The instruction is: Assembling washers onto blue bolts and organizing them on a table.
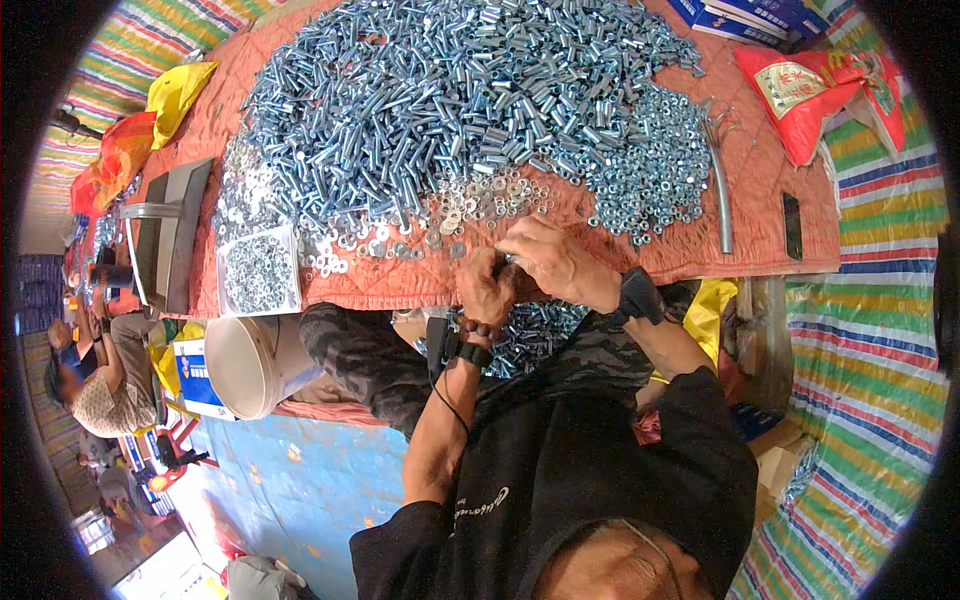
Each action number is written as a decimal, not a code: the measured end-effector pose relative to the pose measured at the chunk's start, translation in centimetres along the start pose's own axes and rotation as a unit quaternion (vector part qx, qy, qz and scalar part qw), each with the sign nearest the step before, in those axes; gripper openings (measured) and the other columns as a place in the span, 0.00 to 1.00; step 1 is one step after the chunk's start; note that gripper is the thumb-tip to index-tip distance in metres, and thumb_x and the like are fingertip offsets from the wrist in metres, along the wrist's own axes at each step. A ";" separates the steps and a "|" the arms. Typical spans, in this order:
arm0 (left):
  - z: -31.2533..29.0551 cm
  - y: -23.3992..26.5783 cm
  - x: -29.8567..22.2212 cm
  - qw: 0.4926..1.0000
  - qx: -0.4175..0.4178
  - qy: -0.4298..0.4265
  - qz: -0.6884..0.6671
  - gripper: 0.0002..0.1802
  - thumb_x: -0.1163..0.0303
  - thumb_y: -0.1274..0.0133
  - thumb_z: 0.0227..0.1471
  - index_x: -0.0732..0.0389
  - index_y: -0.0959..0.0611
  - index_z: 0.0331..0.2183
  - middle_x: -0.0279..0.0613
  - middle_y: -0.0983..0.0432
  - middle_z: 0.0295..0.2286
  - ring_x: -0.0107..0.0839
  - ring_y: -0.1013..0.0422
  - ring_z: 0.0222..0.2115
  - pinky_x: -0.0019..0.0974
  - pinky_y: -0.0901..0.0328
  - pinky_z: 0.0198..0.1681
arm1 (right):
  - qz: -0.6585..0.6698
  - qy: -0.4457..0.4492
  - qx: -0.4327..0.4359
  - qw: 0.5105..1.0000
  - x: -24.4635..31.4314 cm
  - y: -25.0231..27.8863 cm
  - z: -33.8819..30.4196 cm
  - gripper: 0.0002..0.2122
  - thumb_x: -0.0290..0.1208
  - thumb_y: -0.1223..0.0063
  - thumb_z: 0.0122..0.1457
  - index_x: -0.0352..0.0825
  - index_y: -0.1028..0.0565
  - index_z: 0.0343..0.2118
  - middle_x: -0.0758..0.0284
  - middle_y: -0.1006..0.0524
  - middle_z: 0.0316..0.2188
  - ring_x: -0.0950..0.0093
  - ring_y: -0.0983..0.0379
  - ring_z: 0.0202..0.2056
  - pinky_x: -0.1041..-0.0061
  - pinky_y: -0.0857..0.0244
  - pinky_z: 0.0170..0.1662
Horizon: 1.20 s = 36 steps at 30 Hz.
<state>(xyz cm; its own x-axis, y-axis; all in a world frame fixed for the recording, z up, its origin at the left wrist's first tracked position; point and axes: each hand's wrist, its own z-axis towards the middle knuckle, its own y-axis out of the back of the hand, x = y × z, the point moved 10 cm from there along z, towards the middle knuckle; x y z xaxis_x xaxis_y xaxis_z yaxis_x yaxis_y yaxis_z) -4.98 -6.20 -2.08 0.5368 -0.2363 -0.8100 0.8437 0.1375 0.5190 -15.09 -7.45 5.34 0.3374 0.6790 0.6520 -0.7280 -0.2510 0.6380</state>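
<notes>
My left hand (487,284) is closed at the table's near edge, with a small metal part (512,259) showing at its fingertips. Against it, my right hand (556,262) has its fingers pinched together; whatever they grip is too small to make out. Just beyond the hands lie loose flat washers (485,203). Hex nuts (655,180) are heaped to the right of them. A big mound of silvery metal bolts and sleeves (450,90) spreads across the far side. Below my hands, more metal bolts (538,335) lie gathered between my legs.
Left of my hands, a white tray (258,272) holds small washers. A white bucket (240,368) stands below the quilted orange cover (380,290). To the right lie a metal rod (722,200), a dark phone-like slab (792,226) and a red bag (800,95). Another person (110,390) sits far left.
</notes>
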 end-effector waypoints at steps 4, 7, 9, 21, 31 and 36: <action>0.1 0.4 -0.5 1.000 -0.014 -0.005 -0.017 0.08 0.79 0.45 0.38 0.65 0.25 0.26 0.50 0.29 0.23 0.51 0.31 0.26 0.45 0.37 0.29 | 0.024 -0.046 -0.001 0.999 -1.0 -0.4 -0.6 0.11 0.23 0.48 0.52 0.29 0.27 0.39 0.58 0.29 0.33 0.60 0.33 0.38 0.66 0.36 0.42; 0.1 0.7 -0.9 0.999 -0.025 0.011 -0.031 0.07 0.80 0.45 0.38 0.65 0.24 0.26 0.50 0.28 0.23 0.51 0.30 0.25 0.44 0.37 0.29 | -0.032 -0.068 0.012 0.997 -1.1 -0.6 -0.6 0.09 0.25 0.45 0.53 0.28 0.28 0.36 0.57 0.29 0.32 0.60 0.32 0.37 0.66 0.36 0.40; 0.2 0.8 -1.2 0.999 -0.028 0.002 -0.036 0.07 0.81 0.46 0.38 0.66 0.24 0.26 0.50 0.28 0.23 0.51 0.30 0.25 0.44 0.37 0.28 | -0.017 -0.125 -0.025 0.992 -1.8 -0.1 -0.9 0.09 0.28 0.42 0.52 0.29 0.30 0.30 0.57 0.29 0.29 0.59 0.30 0.33 0.64 0.36 0.36; 0.1 0.8 -0.8 0.999 -0.044 -0.005 -0.031 0.05 0.77 0.47 0.38 0.63 0.25 0.24 0.50 0.29 0.21 0.51 0.31 0.23 0.45 0.37 0.26 | -0.007 -0.206 -0.081 0.975 -3.2 -0.5 -2.1 0.15 0.36 0.35 0.49 0.32 0.30 0.26 0.62 0.27 0.21 0.66 0.28 0.23 0.69 0.37 0.25; 0.1 0.3 -0.5 0.998 -0.014 0.017 -0.053 0.08 0.74 0.45 0.38 0.64 0.22 0.26 0.50 0.28 0.21 0.49 0.31 0.23 0.43 0.37 0.27 | 0.001 -0.188 -0.073 0.979 -2.9 0.0 -2.0 0.10 0.30 0.41 0.52 0.30 0.28 0.32 0.58 0.28 0.27 0.58 0.29 0.30 0.65 0.35 0.33; 0.1 0.1 -0.8 0.999 -0.011 -0.003 -0.044 0.08 0.75 0.44 0.38 0.64 0.22 0.26 0.50 0.28 0.21 0.47 0.31 0.22 0.42 0.36 0.27 | 0.004 -0.049 0.026 0.998 -0.8 -0.2 -0.5 0.06 0.25 0.47 0.54 0.32 0.27 0.35 0.60 0.29 0.32 0.59 0.29 0.35 0.66 0.35 0.38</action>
<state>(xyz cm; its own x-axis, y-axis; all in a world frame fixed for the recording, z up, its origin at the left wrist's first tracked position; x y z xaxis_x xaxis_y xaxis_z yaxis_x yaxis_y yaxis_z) -5.28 -6.12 -1.38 0.4601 -0.2540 -0.8508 0.8879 0.1360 0.4395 -15.53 -7.55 4.49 0.3900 0.6072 0.6923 -0.6992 -0.2940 0.6517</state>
